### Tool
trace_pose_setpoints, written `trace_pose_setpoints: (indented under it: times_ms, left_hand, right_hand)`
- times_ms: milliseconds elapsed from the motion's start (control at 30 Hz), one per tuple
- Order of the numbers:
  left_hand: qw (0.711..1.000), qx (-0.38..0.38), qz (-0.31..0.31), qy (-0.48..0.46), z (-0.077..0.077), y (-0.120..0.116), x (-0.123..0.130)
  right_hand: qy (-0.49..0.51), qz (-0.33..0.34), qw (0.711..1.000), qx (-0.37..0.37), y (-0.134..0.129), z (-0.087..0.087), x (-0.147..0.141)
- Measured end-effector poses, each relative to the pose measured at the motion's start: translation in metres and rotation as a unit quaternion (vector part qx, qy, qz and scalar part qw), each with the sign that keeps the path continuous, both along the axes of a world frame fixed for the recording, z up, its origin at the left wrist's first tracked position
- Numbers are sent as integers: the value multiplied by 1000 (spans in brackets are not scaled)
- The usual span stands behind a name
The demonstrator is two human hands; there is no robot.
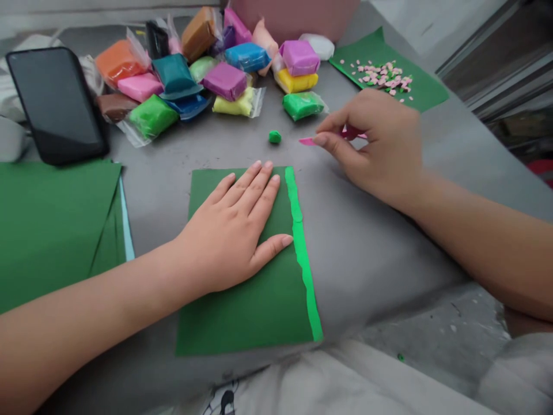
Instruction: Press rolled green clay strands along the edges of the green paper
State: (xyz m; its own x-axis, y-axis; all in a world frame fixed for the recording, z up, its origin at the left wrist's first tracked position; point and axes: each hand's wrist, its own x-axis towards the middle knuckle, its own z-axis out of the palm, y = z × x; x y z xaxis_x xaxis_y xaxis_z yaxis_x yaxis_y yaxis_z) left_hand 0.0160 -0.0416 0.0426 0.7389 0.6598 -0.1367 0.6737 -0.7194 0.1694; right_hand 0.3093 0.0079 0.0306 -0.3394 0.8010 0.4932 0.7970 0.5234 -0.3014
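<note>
My left hand (237, 225) lies flat, fingers stretched out, on a dark green sheet of paper (242, 323). Along the sheet's right edge runs a bright green strip of clay (305, 265) with a wavy inner side; my left thumb tip reaches up to it. Above the table, right of the sheet, my right hand (375, 144) pinches a small pink tool (307, 141) with a flat, pointed tip; most of its length is hidden by the fingers. Near that tip, a small lump of green clay (275, 137) sits on the table.
Several bagged clay blocks (224, 80) in many colours are heaped at the back. A black phone (56, 104) stands at the back left, above stacked green sheets (52, 219). Pink and green bits (384, 75) lie on another green sheet (427, 95) at the back right.
</note>
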Motion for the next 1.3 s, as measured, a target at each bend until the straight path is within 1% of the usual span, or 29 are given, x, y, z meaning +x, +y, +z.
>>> trace_pose_setpoints:
  times_ms: [33,167,233,333,433,533,600,667,767,833,933,1000,1133,1233,1300]
  left_hand:
    - [1000,-1,-1,1,0,0,0]
    - [1000,2,-4,-3,-1,0,0]
    - [1000,9,-5,-11,-2,0,-1]
    - [1000,12,-6,-15,-1,-1,-1]
    - [1000,-2,14,-2,1,-2,0]
    - [998,-13,61,10,3,-4,4]
    - [996,-12,85,11,3,-5,7]
    - [995,-11,97,13,2,-5,8]
    - [993,-13,113,21,1,-4,9]
    - [992,-11,127,23,0,-1,8]
    - [990,0,144,10,-6,7,3]
    - [989,9,150,-10,-12,14,-1]
    - [985,14,167,-41,-20,24,-5]
    - [983,33,176,-48,-18,22,-1]
    - [986,46,153,-51,-13,19,3]
  right_hand:
    - [2,18,1000,-12,-2,3,2]
    - [17,137,986,-90,-13,10,5]
    - [33,161,981,-108,-19,10,3]
    - [36,174,978,-112,-25,7,-1]
    - [19,176,982,-67,-29,3,-2]
    - [-12,151,988,6,-32,-1,-1]
    - [-43,131,990,35,-33,-2,-2]
    - [-70,121,989,35,-34,-3,-5]
    - [-79,113,990,29,-33,-5,-8]
    - [-75,99,991,53,-33,-7,-10]
    - [-82,67,991,86,-33,-10,-11]
    - [-84,57,991,84,-31,-12,-11]
    - [-80,79,992,63,-23,-12,-10]
    - [-87,100,989,60,-16,-13,-9]
    - [-96,115,986,74,-14,-13,-10]
